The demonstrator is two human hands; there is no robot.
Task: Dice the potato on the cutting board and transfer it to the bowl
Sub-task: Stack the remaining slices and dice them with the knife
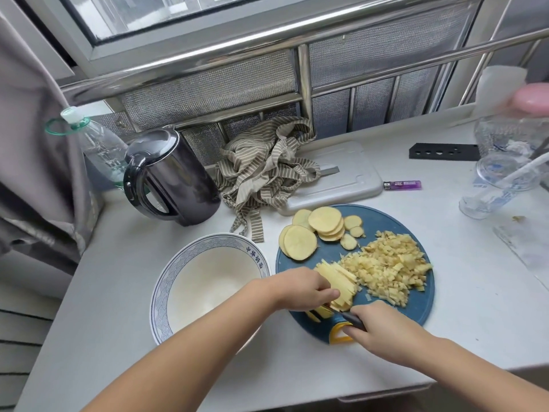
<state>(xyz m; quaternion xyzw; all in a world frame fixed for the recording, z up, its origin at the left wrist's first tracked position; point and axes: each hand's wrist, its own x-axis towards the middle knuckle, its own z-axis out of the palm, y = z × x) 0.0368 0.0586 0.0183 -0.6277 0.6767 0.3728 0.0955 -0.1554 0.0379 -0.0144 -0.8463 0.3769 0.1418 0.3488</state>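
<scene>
Potato, three states on the blue round cutting board (416, 307): round slices (323, 224) at the far edge, diced pile (386, 266) to the right, stack of strips (335, 281) near-left.

Left hand (300, 288): fingers curled over the strips, pressing them together.

Right hand (377, 325): wrapped round the black handle of the knife (355, 321); blade mostly hidden.

Bowl (208, 242), just left of the board, holds no potato.

We judge the strips stiff, light and starchy-slick, so likely to slide apart. Hold from above, fingertips tucked back.

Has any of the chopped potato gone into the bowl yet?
No, the bowl shows only its bare white inside, while the diced potato lies heaped on the cutting board.
</scene>
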